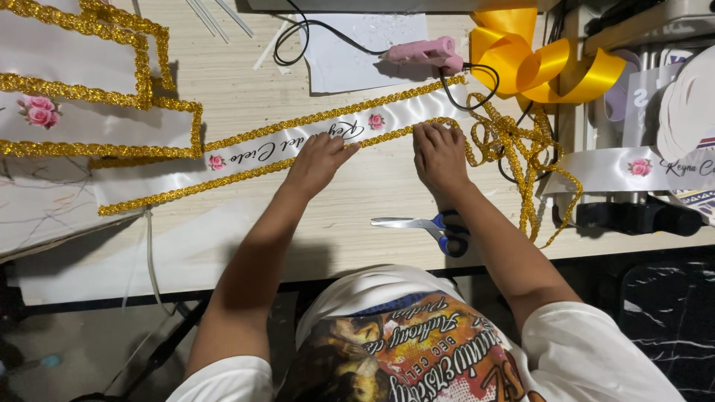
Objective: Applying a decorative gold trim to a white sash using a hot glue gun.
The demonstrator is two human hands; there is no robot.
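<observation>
Open wooden tabletop below the white satin sash with gold glitter trim — passable up to the blue-handled steel scissors. Blocked at right by the tangled gold glitter braid and black cable; beyond the sash — pink glue gun, yellow ribbon loops.

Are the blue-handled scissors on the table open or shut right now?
Shut, as far as shows: the blue-handled scissors lie flat on the wooden table with the silver blades together as one strip, pointing left. The forearm partly covers the handles.
</observation>
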